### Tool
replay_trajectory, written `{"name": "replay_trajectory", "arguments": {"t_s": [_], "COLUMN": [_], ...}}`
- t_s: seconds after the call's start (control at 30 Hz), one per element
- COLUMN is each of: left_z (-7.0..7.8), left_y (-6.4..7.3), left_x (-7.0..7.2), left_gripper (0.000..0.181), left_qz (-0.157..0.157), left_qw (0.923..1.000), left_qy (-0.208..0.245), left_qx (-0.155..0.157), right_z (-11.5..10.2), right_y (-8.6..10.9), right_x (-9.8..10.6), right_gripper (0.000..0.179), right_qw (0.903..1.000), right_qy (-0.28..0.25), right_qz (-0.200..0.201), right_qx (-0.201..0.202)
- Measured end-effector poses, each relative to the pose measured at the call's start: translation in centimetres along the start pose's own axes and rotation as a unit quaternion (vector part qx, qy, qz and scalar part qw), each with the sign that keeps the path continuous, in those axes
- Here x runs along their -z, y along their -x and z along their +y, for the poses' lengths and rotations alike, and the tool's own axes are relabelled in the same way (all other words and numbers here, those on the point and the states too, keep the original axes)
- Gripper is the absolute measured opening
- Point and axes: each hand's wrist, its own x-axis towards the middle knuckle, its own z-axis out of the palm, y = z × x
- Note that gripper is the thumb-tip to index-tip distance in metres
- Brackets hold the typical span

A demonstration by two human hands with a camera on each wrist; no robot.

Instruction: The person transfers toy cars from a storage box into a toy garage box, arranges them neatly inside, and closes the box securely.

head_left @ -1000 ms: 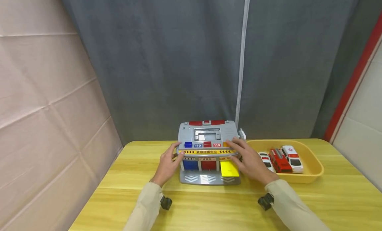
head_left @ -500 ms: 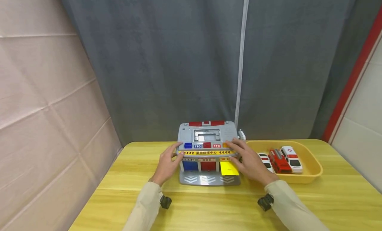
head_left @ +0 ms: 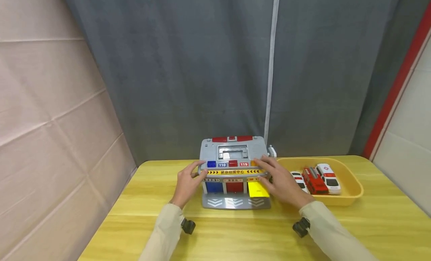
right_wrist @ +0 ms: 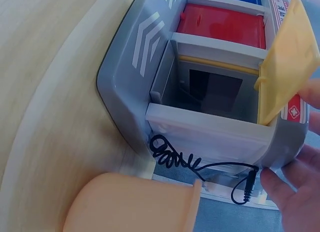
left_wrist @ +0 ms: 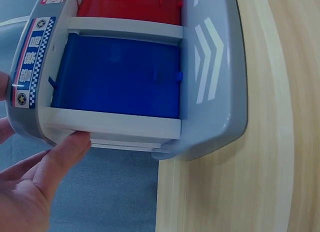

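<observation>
A pale yellow wood-grain worktop [head_left: 242, 238] is lit brightly, and its far edge is backed by a dark grey curtain [head_left: 175, 73], which is crossed from top to bottom by a narrow pale strip [head_left: 271, 66]. The left side is closed off by creased pinkish cloth [head_left: 43, 88], the right by a white wall [head_left: 407, 130] that is bordered by a slanting red band [head_left: 397, 85]. A grey toy station [head_left: 208, 150] is placed near the middle of the far edge, with its door side turned toward the near edge. Its left end is gripped by the left hand [head_left: 184, 184] and its right end by the right hand [head_left: 284, 182]; the hands are held apart, with the station between them. The blue door [left_wrist: 120, 77] and the red door [right_wrist: 222, 26] are closed, while the yellow door [right_wrist: 287, 62] is swung up beside the right hand. A coiled black cord [right_wrist: 175, 157] is seen at the station's right end. Toward the worktop's far right corner is set a yellow tray [head_left: 336, 201], in which a white car [head_left: 298, 178], a red fire truck [head_left: 315, 180] and a white ambulance [head_left: 328, 178] are lined up side by side.
</observation>
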Motion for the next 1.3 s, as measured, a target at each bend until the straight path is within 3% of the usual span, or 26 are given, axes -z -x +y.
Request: {"name": "replay_trajectory", "arguments": {"t_s": [0.37, 0.73, 1.0, 1.3], "left_z": [0.0, -0.1, 0.1, -0.1], "left_y": [-0.3, -0.4, -0.1, -0.3], "left_x": [-0.1, -0.5, -0.5, -0.5], "left_gripper": [0.036, 0.036, 0.035, 0.036], "left_qz": [-0.006, -0.009, -0.007, -0.009], "left_qw": [1.0, 0.9999, 1.0, 0.9999], "left_qy": [0.0, 0.005, 0.003, -0.005], "left_qx": [-0.001, -0.004, 0.0, -0.002], "right_z": [0.4, 1.6, 4.2, 7.8], "right_y": [0.1, 1.3, 2.3, 3.2], "right_x": [2.4, 3.6, 4.3, 5.0], "right_gripper": [0.068, 0.069, 0.064, 0.054], "right_qw": [0.9969, 0.997, 0.999, 0.9962], "right_qy": [0.026, 0.039, 0.04, 0.05], "right_qz": [-0.073, -0.062, -0.015, 0.07], "right_qx": [-0.006, -0.025, -0.008, 0.016]}}
